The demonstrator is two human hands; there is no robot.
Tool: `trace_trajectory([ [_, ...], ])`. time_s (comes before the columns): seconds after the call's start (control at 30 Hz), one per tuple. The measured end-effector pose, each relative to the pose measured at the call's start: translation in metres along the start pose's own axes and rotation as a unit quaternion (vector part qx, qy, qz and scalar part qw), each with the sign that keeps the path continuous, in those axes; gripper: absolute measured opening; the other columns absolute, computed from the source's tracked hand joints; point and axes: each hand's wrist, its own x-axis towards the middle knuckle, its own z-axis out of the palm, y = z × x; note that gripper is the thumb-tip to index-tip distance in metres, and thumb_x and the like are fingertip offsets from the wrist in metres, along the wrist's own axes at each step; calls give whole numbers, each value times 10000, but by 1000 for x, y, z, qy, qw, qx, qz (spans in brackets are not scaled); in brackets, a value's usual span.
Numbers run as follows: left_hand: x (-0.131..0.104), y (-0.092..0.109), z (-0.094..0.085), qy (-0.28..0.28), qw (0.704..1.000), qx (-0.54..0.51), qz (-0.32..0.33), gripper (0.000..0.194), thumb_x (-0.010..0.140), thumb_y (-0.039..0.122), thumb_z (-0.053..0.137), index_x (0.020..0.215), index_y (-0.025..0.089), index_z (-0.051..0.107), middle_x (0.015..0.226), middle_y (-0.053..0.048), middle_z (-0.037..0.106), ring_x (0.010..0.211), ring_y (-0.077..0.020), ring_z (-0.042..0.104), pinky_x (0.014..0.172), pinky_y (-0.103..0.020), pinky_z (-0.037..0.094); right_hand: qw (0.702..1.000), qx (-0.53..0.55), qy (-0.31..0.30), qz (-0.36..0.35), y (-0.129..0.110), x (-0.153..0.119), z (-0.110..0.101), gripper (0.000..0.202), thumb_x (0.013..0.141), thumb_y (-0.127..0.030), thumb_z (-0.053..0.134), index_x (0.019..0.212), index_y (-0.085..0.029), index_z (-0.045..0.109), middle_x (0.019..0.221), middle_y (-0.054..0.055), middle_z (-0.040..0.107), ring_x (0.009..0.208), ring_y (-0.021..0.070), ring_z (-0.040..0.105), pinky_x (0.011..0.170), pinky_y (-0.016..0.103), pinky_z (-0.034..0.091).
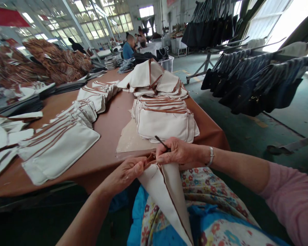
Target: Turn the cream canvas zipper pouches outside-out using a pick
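A cream canvas bag piece with brown trim (166, 191) lies over my lap, its top corner raised to the table's near edge. My left hand (125, 172) pinches that corner from the left. My right hand (177, 152) grips the same corner from the right and also holds a thin dark tool (161, 142) that sticks up and to the left from the fingers. A silver bracelet (210, 156) sits on my right wrist. Both hands touch at the brown-trimmed corner.
The brown table (110, 136) carries a stack of cream pouches (166, 121) just beyond my hands, a fanned row of similar pieces (64, 140) to the left and brown patterned fabric (53, 59) farther back. Dark bags hang on racks (251, 78) at the right. People sit far behind (129, 48).
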Motion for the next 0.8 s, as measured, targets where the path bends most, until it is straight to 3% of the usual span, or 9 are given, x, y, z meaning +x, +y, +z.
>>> trace_trajectory([
  [0.13, -8, 2, -13, -40, 997, 29, -59, 417, 855, 532, 633, 896, 119, 674, 803, -30, 599, 732, -156, 497, 676, -231, 403, 996, -79, 20, 34, 6, 0, -27, 375, 850, -475, 650, 869, -101, 673, 585, -45, 535, 428, 50, 393, 414, 180, 298],
  [0.23, -6, 17, -7, -2, 998, 57, -39, 350, 883, 463, 613, 931, 126, 694, 839, -45, 641, 774, -179, 542, 689, -240, 433, 973, -223, 62, -23, -5, 6, -40, 329, 860, -420, 654, 897, -97, 699, 762, 30, 676, 651, 114, 573, 629, 227, 454],
  [0.3, 1, 31, 2, 9, 994, 104, -7, 319, 898, 433, 589, 921, 136, 703, 830, -38, 647, 769, -176, 547, 677, -234, 439, 951, -285, 84, -89, -18, 13, -35, 381, 846, -420, 680, 1069, -111, 691, 1016, 87, 711, 901, 178, 629, 831, 288, 475],
  [0.4, 12, 47, 11, 18, 986, 163, 29, 302, 892, 416, 592, 880, 143, 721, 821, -41, 666, 766, -182, 562, 677, -231, 455, 940, -296, 8, -168, -32, 24, -13, 667, 716, -464, 799, 1262, -133, 606, 1205, 108, 660, 1057, 219, 608, 935, 313, 451],
  [0.47, 14, 47, 8, 22, 985, 166, 34, 319, 897, 424, 585, 924, 143, 733, 882, -61, 695, 822, -204, 590, 739, -245, 477, 937, -308, -41, -158, -30, 29, -1, 663, 655, -440, 841, 1198, -121, 635, 1075, 84, 694, 944, 202, 626, 847, 284, 470],
  [0.53, 7, 36, -2, 3, 986, 165, -1, 366, 902, 464, 572, 937, 142, 741, 915, -72, 705, 857, -217, 608, 771, -249, 483, 945, -306, -45, -101, -20, 29, 3, 443, 712, -389, 802, 1033, -107, 686, 864, 39, 698, 774, 159, 613, 715, 245, 460],
  [0.6, -6, 17, -14, -51, 986, 142, -77, 410, 866, 520, 611, 963, 144, 743, 925, -70, 707, 859, -227, 623, 762, -252, 490, 966, -253, -22, -53, -6, 25, -4, 279, 784, -361, 733, 874, -100, 691, 706, 3, 647, 643, 116, 557, 606, 215, 415],
  [0.67, -23, -1, -25, -98, 982, 81, -141, 450, 792, 543, 694, 998, 145, 732, 915, -59, 705, 827, -223, 631, 737, -254, 497, 983, -177, 18, -42, 9, 18, -17, 287, 794, -378, 718, 788, -95, 672, 650, -10, 602, 593, 96, 506, 551, 203, 372],
  [0.8, -47, -5, -33, -74, 986, 20, -147, 357, 792, 454, 724, 977, 149, 708, 883, -30, 680, 789, -185, 599, 730, -245, 486, 985, -158, 67, 1, 26, 10, -37, 304, 786, -397, 713, 775, -97, 667, 624, -14, 571, 551, 88, 463, 512, 208, 335],
])
